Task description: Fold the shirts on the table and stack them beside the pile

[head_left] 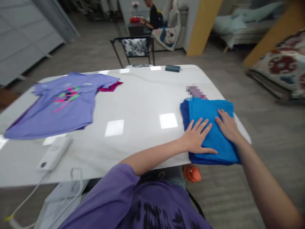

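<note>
Cloth [214,140], bright blue, folded, lies over darker blue fabric [184,111] near the table [143,98] edge, under spread left hand [196,136] and flattened right hand [227,126]; sideways pressure could skew the layers.

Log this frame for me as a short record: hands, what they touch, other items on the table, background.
Left hand: flat, fingers spread, on the folded blue cloth
Right hand: flat on the same cloth, farther right
Cloth: bright blue over darker blue, near the table's right edge
Table: white, glossy
Table, left side: spread purple T-shirt with a bright print; white corded device
Far edge: dark box-shaped object
Background: chair; another person
</note>
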Available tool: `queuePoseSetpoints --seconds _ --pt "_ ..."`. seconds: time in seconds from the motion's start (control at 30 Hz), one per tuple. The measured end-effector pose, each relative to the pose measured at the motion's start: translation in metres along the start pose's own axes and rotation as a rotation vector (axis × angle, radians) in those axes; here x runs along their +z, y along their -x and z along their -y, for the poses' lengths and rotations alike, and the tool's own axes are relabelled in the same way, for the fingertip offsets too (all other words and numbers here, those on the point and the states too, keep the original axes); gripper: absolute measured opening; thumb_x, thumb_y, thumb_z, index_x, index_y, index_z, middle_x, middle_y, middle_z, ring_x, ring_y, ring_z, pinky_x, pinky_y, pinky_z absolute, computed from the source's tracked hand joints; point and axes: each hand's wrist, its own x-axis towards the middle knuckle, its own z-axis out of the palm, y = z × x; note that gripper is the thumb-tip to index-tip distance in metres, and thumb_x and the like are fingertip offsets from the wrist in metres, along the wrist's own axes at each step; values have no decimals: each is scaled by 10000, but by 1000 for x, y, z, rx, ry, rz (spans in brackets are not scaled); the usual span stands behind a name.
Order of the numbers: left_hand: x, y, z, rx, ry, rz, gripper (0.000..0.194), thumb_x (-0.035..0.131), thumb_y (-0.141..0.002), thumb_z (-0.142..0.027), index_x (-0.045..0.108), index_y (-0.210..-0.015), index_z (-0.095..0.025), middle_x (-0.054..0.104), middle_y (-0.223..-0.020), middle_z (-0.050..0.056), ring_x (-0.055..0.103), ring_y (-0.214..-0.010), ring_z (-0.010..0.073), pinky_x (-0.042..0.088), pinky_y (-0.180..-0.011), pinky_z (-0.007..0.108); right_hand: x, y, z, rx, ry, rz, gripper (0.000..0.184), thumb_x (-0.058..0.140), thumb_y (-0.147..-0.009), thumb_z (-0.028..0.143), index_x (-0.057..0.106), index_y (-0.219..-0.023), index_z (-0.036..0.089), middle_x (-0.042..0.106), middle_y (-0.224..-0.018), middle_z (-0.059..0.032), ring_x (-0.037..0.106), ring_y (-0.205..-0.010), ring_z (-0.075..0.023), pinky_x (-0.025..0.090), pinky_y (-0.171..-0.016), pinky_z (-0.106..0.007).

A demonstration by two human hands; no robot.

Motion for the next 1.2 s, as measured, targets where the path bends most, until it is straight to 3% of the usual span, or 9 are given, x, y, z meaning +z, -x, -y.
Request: queuePoseSetpoints --seconds 0.07,0.13,0.23,0.37,0.5,0.63,0.83,1.03,1.2 --pt "-33 28 27 -80 26 -23 1235 466 -979 -973 101 -1867 -196 148 -1945 155 31 -1828 365 107 -1474 682 -5 -5 10 -93 -41 -32 693 312 -1116 741 548 -1698 450 599 -1677 -23 470 -1652 -463 539 -1124 -805" --pt "-80 74 64 -218 -13 -98 1108 477 -1031 -904 171 -1851 -224 263 -1912 176 167 -1808 355 195 -1460 653 -5 -16 12 -157 -40 -122 706 270 -1058 807 551 -1662 573 603 -1675 14 374 -1710 -450 460 -1230 -778" --pt "-169 180 124 -537 -171 -251 805 623 -1078 -697 479 -1696 -201 538 -1723 215 509 -1622 377 382 -1363 611 16 -34 33 -255 10 -137 503 497 -1017 807 629 -1484 678 685 -1539 -129 540 -1583 -431 430 -1309 -692" --pt "-266 335 184 -881 -257 -386 351 608 -1124 -483 724 -1324 -218 763 -1356 120 762 -1207 297 571 -1086 454 90 -60 134 -354 -92 286 390 645 -1007 764 693 -1337 563 756 -1418 -109 757 -1266 -414 650 -980 -669" --pt "-293 422 233 -1013 -297 -496 289 638 -1103 -465 723 -1281 -255 785 -1286 81 753 -1192 271 556 -1001 387 202 -124 264 -495 -97 657 406 612 -1082 657 768 -1300 352 809 -1289 -84 813 -1081 -295 679 -919 -470" --pt "-285 431 287 -1134 -379 -437 336 717 -1038 -444 727 -1312 -249 768 -1330 130 712 -1264 349 496 -1099 482 322 -232 366 -470 -103 626 280 613 -1110 435 751 -1229 222 825 -1175 -89 785 -880 -193 626 -854 -340" --pt "-286 426 325 -1108 -437 -363 258 721 -1047 -456 771 -1222 -274 779 -1275 122 709 -1221 360 454 -1078 514 450 -341 455 -509 148 311 441 743 -1049 439 697 -1448 257 746 -1392 -124 707 -1277 -288 580 -1119 -438" --pt "-303 440 326 -1062 -390 -517 161 601 -1100 -319 756 -1126 -279 825 -1116 51 756 -1074 298 472 -961 457 490 -369 481 -452 212 295 247 654 -1092 369 742 -1293 255 782 -1254 -143 702 -1243 -326 565 -1130 -497" --pt "-336 431 303 -954 -495 -743 140 607 -1102 -323 724 -1073 -251 814 -1062 46 760 -982 278 484 -911 435 482 -386 487 -243 -248 325 252 556 -1157 354 564 -1389 256 803 -1071 -83 758 -918 -213 665 -845 -345"
